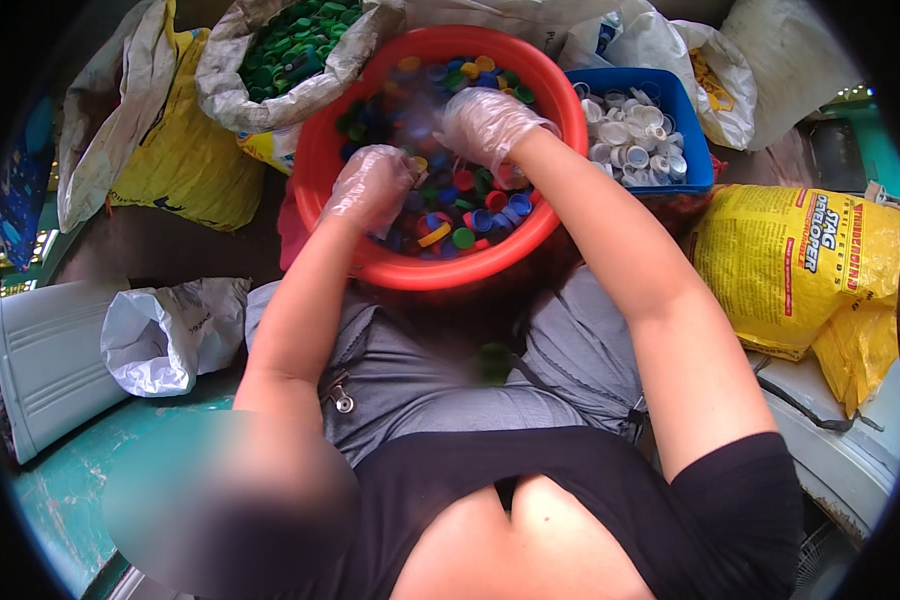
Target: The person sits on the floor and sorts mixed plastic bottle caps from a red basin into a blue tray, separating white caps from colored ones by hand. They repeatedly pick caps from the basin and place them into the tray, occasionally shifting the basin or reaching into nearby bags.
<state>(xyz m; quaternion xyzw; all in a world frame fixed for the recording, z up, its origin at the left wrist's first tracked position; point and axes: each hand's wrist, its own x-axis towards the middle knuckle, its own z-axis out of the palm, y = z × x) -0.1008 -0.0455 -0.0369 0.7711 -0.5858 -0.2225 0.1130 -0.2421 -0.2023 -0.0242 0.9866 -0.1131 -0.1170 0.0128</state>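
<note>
A round red plastic basin (420, 277) holds many loose plastic bottle caps (463, 238) in blue, green, red and yellow. My left hand (371, 187), in a clear plastic glove, is over the left part of the basin with its fingers curled near a small yellow cap; whether it grips the cap I cannot tell. My right hand (487, 127), gloved the same way, is over the upper right of the caps, and its fingertips are hidden or blurred. Right of the basin, a blue plastic bin (701, 161) holds white and clear caps (637, 156).
An open sack (229, 101) of green caps stands beyond the basin's left side. A white bag (742, 112) with yellow-orange caps is behind the blue bin. Yellow feed sacks (780, 262) flank both sides. An open white bag (210, 330) lies by a pale ribbed container (60, 352) at left.
</note>
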